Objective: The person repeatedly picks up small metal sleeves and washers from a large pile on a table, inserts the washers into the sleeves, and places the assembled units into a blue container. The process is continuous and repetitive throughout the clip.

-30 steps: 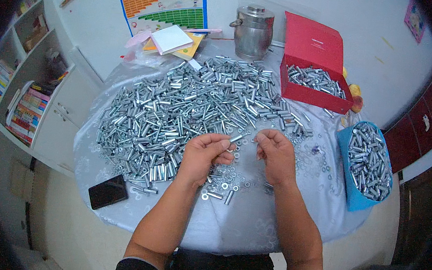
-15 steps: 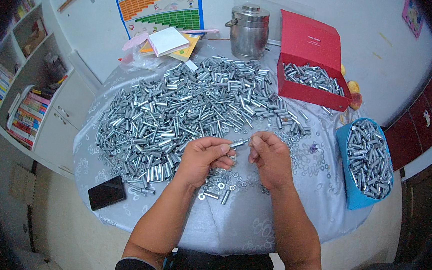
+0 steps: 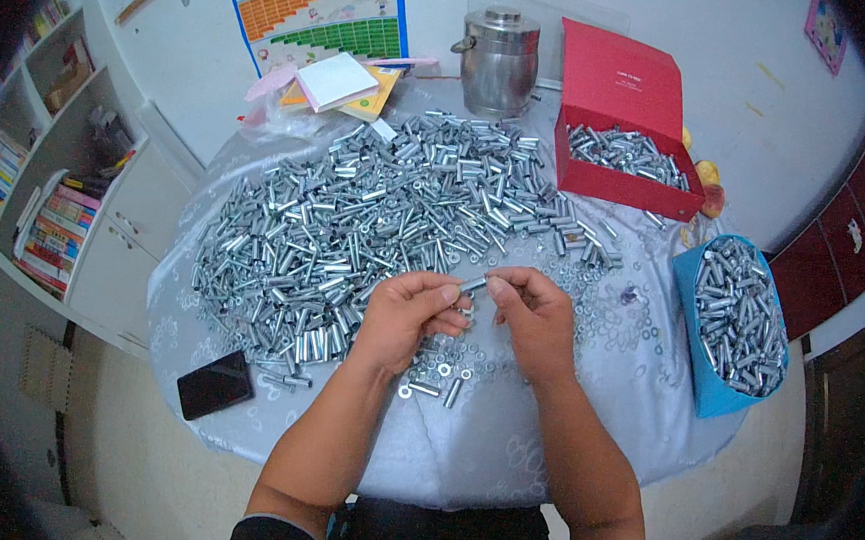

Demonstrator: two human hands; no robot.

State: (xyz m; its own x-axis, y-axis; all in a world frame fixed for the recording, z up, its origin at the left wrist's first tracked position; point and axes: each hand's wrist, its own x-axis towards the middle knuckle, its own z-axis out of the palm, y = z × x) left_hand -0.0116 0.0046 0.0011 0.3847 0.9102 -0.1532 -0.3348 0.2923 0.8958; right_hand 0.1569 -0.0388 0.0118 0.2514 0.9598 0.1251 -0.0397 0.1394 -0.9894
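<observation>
Between my two hands, above the near edge of a big heap of metal sleeves and bolts [image 3: 356, 215], is a short shiny metal sleeve [image 3: 473, 285]. My left hand [image 3: 401, 318] pinches its left end between thumb and forefinger, the other fingers curled below. At the other end, the thumb and forefinger of my right hand [image 3: 537, 323] close on the sleeve's tip; whether a smaller part sits in those fingers is hidden. Below the hands lie flat washers [image 3: 445, 369] and a few loose sleeves [image 3: 453, 393] on the silvery tablecloth [image 3: 399, 458].
At the right edge stands a blue container [image 3: 697, 389] full of assembled metal pieces. A red lidded box [image 3: 619, 186] at the back right holds more. Farther back are a steel canister [image 3: 499, 64] and notebooks [image 3: 335, 83]. A black phone [image 3: 215, 386] lies front left; washers [image 3: 614, 323] scatter right.
My right hand has shifted slightly left and turned, bringing its thumb and forefinger onto the sleeve's right end. My left hand has stayed nearly still.
</observation>
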